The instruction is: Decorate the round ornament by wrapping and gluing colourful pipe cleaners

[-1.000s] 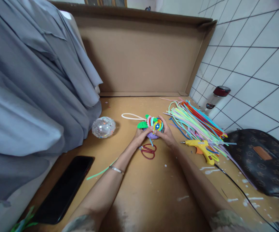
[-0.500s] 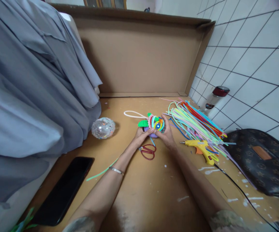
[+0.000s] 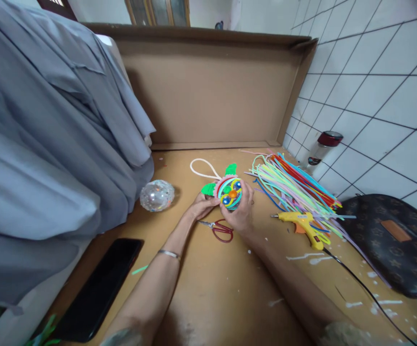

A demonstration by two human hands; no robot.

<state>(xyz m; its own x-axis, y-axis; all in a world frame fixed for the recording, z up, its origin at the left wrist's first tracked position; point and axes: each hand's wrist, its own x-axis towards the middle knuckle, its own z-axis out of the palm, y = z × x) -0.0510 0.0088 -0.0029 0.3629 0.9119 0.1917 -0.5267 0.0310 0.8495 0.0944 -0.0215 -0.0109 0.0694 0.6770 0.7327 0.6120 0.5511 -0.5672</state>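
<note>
Between my hands is a round pipe-cleaner ornament (image 3: 233,194) with a face: blue eyes ringed in yellow, an orange nose, green leaf-shaped ears and striped bands. A white loop (image 3: 197,166) sticks out from its upper left. My left hand (image 3: 204,206) is closed on its lower left side. My right hand (image 3: 242,210) wraps its right and lower side, covering part of the ball. Just below the hands, red-handled scissors (image 3: 222,231) lie on the table.
A clear ball (image 3: 157,195) and a black phone (image 3: 100,286) lie left, beside grey cloth (image 3: 49,144). On the right are a pile of pipe cleaners (image 3: 291,185), a yellow glue gun (image 3: 302,223) with its cord, a bottle (image 3: 323,146) and a dark bag (image 3: 392,240). Behind stands a cardboard panel (image 3: 208,91).
The ornament has turned so its face and both green ears show toward me. My right hand has shifted lower around it, my left hand slightly left. The scissors' blades now show.
</note>
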